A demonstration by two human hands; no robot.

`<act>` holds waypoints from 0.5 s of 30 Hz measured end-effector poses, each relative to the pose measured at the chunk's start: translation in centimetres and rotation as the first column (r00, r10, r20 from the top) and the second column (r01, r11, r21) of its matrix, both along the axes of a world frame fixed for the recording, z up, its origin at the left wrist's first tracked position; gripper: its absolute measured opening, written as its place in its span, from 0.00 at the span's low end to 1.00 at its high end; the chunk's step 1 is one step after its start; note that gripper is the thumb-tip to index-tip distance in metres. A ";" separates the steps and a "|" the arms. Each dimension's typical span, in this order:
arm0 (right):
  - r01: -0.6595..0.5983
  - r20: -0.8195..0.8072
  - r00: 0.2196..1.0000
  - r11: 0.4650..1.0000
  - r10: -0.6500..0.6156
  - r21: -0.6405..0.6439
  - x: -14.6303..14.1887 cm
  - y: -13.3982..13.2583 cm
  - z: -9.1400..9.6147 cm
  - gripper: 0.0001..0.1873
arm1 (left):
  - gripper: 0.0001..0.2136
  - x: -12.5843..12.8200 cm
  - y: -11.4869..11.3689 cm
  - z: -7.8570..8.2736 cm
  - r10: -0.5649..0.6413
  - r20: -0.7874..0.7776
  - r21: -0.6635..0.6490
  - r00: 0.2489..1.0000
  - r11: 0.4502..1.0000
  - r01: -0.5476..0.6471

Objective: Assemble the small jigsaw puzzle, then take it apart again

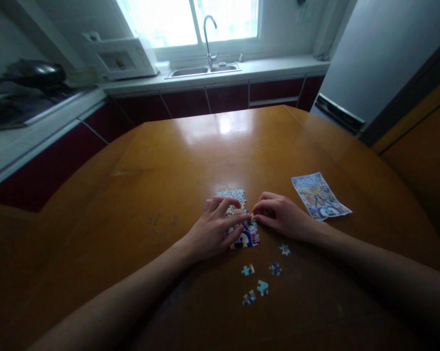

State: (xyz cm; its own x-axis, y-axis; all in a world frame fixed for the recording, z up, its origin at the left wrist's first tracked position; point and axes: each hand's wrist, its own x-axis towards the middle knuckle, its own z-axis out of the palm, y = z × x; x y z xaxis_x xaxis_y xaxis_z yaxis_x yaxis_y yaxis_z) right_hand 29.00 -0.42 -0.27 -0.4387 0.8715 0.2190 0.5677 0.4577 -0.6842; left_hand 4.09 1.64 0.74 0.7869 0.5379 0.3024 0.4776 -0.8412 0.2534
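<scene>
A small, partly assembled jigsaw puzzle point(249, 233) lies on the brown wooden table point(168, 165). My left hand point(214, 229) rests flat on its left side with the fingers spread over the pieces. At the puzzle's right edge, my right hand point(280, 214) has its fingers curled and the fingertips pinched against a piece. Several loose puzzle pieces point(262, 286) lie on the table in front of the puzzle, between my forearms. To the right lies a colourful printed picture card point(319, 196).
Behind the table runs a kitchen counter with a sink and tap point(207, 68) under a bright window. A white microwave point(119, 58) stands to the left, and a dark pan point(35, 74) sits on a hob. A grey fridge point(373, 58) stands at the right.
</scene>
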 end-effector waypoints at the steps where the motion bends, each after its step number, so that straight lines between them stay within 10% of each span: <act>1: 0.003 -0.026 1.000 1.000 -0.003 0.010 0.1 0.0 0.0 0.06 | 0.14 0.0 0.0 0.0 0.001 0.006 0.003 1.000 1.000 -0.001; 15: 0.026 -0.044 0.999 0.994 -0.021 0.104 -0.2 -0.5 -0.5 0.11 | 0.14 0.1 0.0 0.1 -0.007 -0.037 -0.018 0.999 1.000 0.007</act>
State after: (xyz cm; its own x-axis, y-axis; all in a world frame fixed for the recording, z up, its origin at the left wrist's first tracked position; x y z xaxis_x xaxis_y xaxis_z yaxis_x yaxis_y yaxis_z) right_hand 28.83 -0.89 -0.77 -0.4067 0.8528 0.3277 0.5503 0.5150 -0.6572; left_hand 4.16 1.67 0.82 0.8013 0.5373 0.2631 0.4811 -0.8401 0.2506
